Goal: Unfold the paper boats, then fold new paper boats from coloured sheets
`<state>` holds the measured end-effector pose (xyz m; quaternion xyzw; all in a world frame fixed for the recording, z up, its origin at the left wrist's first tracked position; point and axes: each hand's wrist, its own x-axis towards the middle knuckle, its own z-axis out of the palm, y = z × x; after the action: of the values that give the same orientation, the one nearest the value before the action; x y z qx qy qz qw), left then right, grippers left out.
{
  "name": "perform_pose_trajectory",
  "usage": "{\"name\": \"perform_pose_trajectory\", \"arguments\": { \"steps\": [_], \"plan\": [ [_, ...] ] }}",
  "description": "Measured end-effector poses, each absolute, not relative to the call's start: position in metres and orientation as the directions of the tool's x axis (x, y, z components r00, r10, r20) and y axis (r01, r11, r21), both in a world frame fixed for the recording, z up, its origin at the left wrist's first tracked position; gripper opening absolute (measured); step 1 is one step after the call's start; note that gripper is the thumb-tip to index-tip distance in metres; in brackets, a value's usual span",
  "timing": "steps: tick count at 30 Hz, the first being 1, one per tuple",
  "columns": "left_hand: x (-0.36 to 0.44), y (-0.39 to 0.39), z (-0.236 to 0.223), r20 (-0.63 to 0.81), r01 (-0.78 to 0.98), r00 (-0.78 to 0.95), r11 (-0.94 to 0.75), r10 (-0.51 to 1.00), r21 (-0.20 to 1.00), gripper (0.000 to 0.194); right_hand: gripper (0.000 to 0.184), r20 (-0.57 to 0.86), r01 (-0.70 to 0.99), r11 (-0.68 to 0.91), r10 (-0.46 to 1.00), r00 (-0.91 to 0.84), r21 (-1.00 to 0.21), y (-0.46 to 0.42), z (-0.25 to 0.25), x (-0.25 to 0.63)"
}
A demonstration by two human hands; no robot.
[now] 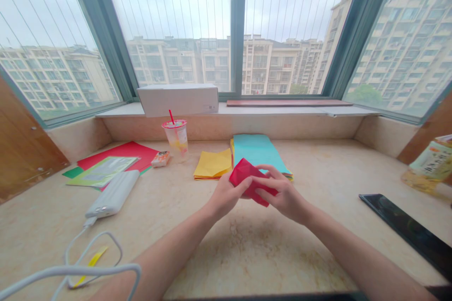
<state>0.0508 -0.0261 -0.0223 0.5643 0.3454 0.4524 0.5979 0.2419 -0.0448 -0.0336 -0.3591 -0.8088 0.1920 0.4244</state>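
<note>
A folded piece of red paper (243, 170) is held between both hands above the counter, tilted, with creases on its upper part. My left hand (229, 192) grips its left side, thumb across the front and the other fingers hidden behind it. My right hand (282, 190) pinches the right side, its fingers lying over the paper's face. Just beyond the hands lie a stack of light blue paper (256, 148) and a smaller stack of yellow paper (213, 163).
On the left are red sheets (137, 150), a green packet (100, 171), a white power bank (113, 193) with a cable (95, 270), a small orange box (160, 159) and a plastic cup (177, 141). A black phone (402, 230) and a bottle (431, 164) stand right. A white box (178, 100) rests on the sill.
</note>
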Motion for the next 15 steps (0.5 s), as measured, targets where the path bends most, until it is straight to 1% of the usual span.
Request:
{"name": "perform_pose_trajectory", "arguments": {
  "steps": [2,4,6,8,11,13,15],
  "plan": [
    [0.051,-0.026,-0.023,0.088,-0.127,0.318,-0.049,0.944,0.991,0.046,0.031,0.552,0.399,0.674,0.738,-0.387,-0.621,-0.046,-0.032,0.241],
    [0.051,-0.025,-0.023,0.100,-0.126,0.253,-0.070,0.962,0.990,0.044,0.030,0.536,0.375,0.649,0.760,-0.367,-0.662,-0.048,-0.031,0.240],
    [0.051,-0.024,-0.023,0.108,-0.145,0.183,-0.082,0.977,0.986,0.043,0.039,0.496,0.334,0.579,0.813,-0.304,-0.744,-0.048,-0.031,0.240],
    [0.052,-0.023,-0.022,0.099,-0.185,0.140,-0.072,0.985,0.980,0.043,0.051,0.415,0.269,0.470,0.878,-0.236,-0.841,-0.046,-0.032,0.239],
    [0.052,-0.024,-0.019,0.096,-0.220,0.132,-0.066,0.987,0.973,0.044,0.062,0.293,0.135,0.316,0.942,-0.167,-0.939,-0.040,-0.034,0.240],
    [0.051,-0.024,-0.017,0.111,-0.221,0.156,-0.074,0.982,0.972,0.044,0.060,0.261,0.031,0.266,0.960,-0.105,-0.964,-0.035,-0.032,0.243],
    [0.050,-0.025,-0.015,0.125,-0.207,0.214,-0.080,0.969,0.975,0.044,0.055,0.274,-0.063,0.273,0.962,-0.007,-0.960,-0.032,-0.028,0.247]
  ]
}}
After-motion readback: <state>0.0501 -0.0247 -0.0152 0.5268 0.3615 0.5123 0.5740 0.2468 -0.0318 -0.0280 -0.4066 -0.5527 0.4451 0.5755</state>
